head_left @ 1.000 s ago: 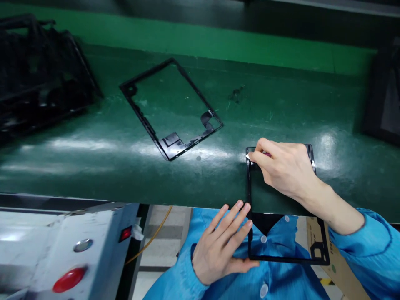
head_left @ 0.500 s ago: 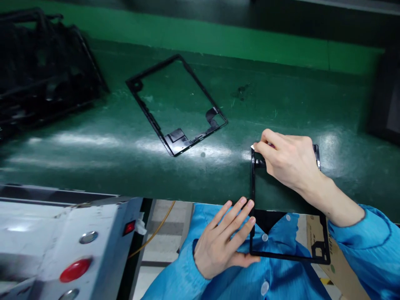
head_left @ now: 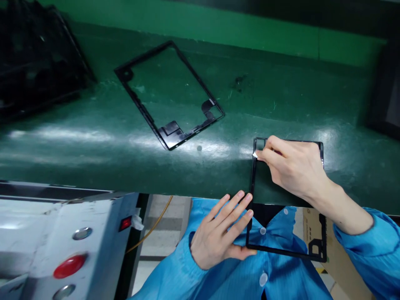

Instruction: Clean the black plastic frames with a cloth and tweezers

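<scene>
A thin black rectangular frame (head_left: 251,179) lies partly on the green bench and juts out over its front edge toward my body. My right hand (head_left: 295,168) reaches across the frame's upper part, its thumb and index finger pinched on a small white piece (head_left: 255,155). That piece touches the frame's left rail near the upper left corner; its kind is too small to make out. My left hand (head_left: 221,233) is open, fingers stretched out, with fingertips against the left rail and the thumb by the lower left corner.
Another black frame (head_left: 142,109) lies tilted on the bench (head_left: 93,158). A stack of black frames (head_left: 37,62) stands at the far left. Lower left is a grey machine panel (head_left: 103,241) with a red button (head_left: 69,266). A dark object (head_left: 386,91) sits at the right edge.
My right hand has slid the white piece a little way down the left rail, away from the upper left corner. My left hand keeps its place on the frame. The view has shifted slightly.
</scene>
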The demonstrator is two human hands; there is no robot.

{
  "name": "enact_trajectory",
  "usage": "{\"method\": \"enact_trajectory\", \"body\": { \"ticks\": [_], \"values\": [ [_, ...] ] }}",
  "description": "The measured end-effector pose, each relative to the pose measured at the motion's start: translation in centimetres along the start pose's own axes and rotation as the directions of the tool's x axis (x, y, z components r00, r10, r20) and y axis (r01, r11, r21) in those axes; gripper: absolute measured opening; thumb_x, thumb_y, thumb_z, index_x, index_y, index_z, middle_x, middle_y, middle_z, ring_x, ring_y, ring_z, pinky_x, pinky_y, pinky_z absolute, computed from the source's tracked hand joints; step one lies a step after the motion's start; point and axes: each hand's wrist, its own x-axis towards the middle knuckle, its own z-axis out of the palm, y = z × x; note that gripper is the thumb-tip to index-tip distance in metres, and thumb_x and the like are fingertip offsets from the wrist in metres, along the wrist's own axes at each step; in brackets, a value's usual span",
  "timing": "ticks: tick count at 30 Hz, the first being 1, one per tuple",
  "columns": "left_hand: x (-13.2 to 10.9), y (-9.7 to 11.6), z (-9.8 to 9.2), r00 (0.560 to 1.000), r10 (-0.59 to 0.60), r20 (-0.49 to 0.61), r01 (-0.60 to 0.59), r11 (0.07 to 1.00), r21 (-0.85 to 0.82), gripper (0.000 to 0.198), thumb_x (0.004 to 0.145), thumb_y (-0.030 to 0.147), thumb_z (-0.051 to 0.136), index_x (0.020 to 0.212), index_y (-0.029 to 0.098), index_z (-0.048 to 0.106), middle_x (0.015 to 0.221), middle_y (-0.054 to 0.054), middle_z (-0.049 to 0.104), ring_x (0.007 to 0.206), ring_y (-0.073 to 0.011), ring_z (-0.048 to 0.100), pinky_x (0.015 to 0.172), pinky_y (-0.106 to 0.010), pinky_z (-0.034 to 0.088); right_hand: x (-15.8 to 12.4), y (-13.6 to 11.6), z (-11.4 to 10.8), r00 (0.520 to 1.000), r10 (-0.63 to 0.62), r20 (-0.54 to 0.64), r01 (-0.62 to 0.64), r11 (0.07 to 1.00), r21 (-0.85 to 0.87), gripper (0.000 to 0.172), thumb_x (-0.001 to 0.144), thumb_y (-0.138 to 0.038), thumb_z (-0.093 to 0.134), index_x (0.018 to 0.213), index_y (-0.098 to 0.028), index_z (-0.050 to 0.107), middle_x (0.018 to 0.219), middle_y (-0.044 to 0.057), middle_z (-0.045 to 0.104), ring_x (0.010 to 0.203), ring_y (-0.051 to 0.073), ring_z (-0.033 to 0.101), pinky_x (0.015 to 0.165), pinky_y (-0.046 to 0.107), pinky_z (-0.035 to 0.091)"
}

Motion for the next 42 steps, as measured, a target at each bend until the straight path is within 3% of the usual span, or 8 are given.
{"method": "enact_trajectory", "body": {
  "ticks": [7, 13, 17, 23, 27, 34, 38, 42],
  "values": [
    [0.0, 0.0, 0.1, 1.0, -0.015, 0.005, 0.015, 1.0, 0.0, 0.073, 0.106, 0.068, 0.044, 0.151, 0.012, 0.055, 0.156, -0.02, 0.062, 0.16, -0.0312, 0.042, 0.132, -0.051, 0.032, 0.0, 0.5, 0.4, 0.996, 0.09, -0.011, -0.09, 0.994, -0.06, 0.026, 0.099, -0.005, 0.054, 0.083, -0.018, 0.071, 0.085, 0.001, 0.072, 0.061, 0.011, 0.05, 0.055, 0.029, 0.025],
    [0.4, 0.0, -0.2, 1.0, -0.007, 0.018, 0.006, 1.0, 0.012, 0.068, 0.107, 0.065, 0.048, 0.148, 0.012, 0.056, 0.152, -0.019, 0.064, 0.161, -0.0299, 0.039, 0.132, -0.05, 0.033, 0.6, 0.4, -0.1, 0.998, 0.029, 0.052, -0.023, 0.994, -0.105, 0.028, 0.099, -0.003, 0.052, 0.085, -0.019, 0.07, 0.086, 0.0, 0.071, 0.061, 0.012, 0.049, 0.055, 0.031, 0.024],
    [0.4, 0.0, -0.1, 1.0, -0.006, 0.015, 0.006, 1.0, 0.01, 0.066, 0.11, 0.064, 0.039, 0.145, 0.012, 0.057, 0.154, -0.02, 0.063, 0.161, -0.0298, 0.039, 0.132, -0.05, 0.031, -0.5, -0.5, -0.7, 0.998, -0.049, 0.048, 0.05, 0.998, -0.025, 0.025, 0.1, -0.005, 0.055, 0.084, -0.019, 0.069, 0.083, 0.0, 0.067, 0.062, 0.013, 0.049, 0.056, 0.032, 0.03],
    [0.3, 0.0, 0.1, 1.0, -0.011, 0.014, 0.011, 1.0, -0.019, 0.075, 0.105, 0.067, 0.051, 0.155, 0.011, 0.05, 0.154, -0.021, 0.062, 0.158, -0.0312, 0.044, 0.132, -0.051, 0.031, -2.4, -2.1, -1.4, 0.993, -0.103, 0.053, 0.095, 0.986, 0.141, 0.024, 0.102, -0.007, 0.056, 0.087, -0.016, 0.071, 0.079, -0.001, 0.064, 0.063, 0.014, 0.047, 0.057, 0.031, 0.032],
    [0.4, 0.1, 0.0, 1.0, -0.024, 0.002, 0.025, 0.999, -0.022, 0.078, 0.105, 0.067, 0.053, 0.16, 0.012, 0.045, 0.154, -0.021, 0.062, 0.157, -0.0309, 0.045, 0.131, -0.051, 0.032, -1.9, -1.7, -0.9, 0.998, -0.04, 0.04, 0.037, 0.996, 0.077, 0.025, 0.099, -0.003, 0.055, 0.087, -0.018, 0.071, 0.081, -0.001, 0.066, 0.062, 0.013, 0.046, 0.056, 0.031, 0.029],
    [0.4, 0.2, 0.3, 1.0, -0.022, -0.001, 0.022, 1.0, -0.007, 0.07, 0.109, 0.063, 0.047, 0.155, 0.011, 0.049, 0.154, -0.021, 0.062, 0.161, -0.0301, 0.04, 0.131, -0.053, 0.032, 0.5, 0.4, 0.4, 0.999, 0.038, 0.017, -0.036, 0.996, -0.078, 0.024, 0.097, -0.004, 0.055, 0.084, -0.018, 0.069, 0.084, -0.001, 0.069, 0.061, 0.011, 0.046, 0.054, 0.031, 0.023],
    [0.4, 0.1, 0.4, 1.0, -0.022, 0.001, 0.022, 1.0, -0.007, 0.071, 0.107, 0.065, 0.049, 0.154, 0.012, 0.05, 0.155, -0.02, 0.062, 0.16, -0.0302, 0.041, 0.132, -0.052, 0.03, 0.6, 0.5, 0.2, 0.995, 0.074, 0.074, -0.069, 0.996, -0.064, 0.024, 0.097, -0.005, 0.054, 0.086, -0.018, 0.07, 0.085, 0.0, 0.069, 0.061, 0.012, 0.046, 0.055, 0.031, 0.021],
    [0.6, 0.1, 0.3, 1.0, -0.008, -0.012, 0.008, 1.0, -0.01, 0.066, 0.109, 0.064, 0.043, 0.145, 0.01, 0.057, 0.152, -0.021, 0.065, 0.162, -0.0293, 0.036, 0.132, -0.051, 0.03, -0.7, -0.8, -0.7, 0.997, 0.008, 0.076, -0.01, 0.999, 0.032, 0.026, 0.098, -0.004, 0.053, 0.085, -0.019, 0.07, 0.081, -0.001, 0.066, 0.06, 0.012, 0.045, 0.055, 0.031, 0.024]
  ]
}}
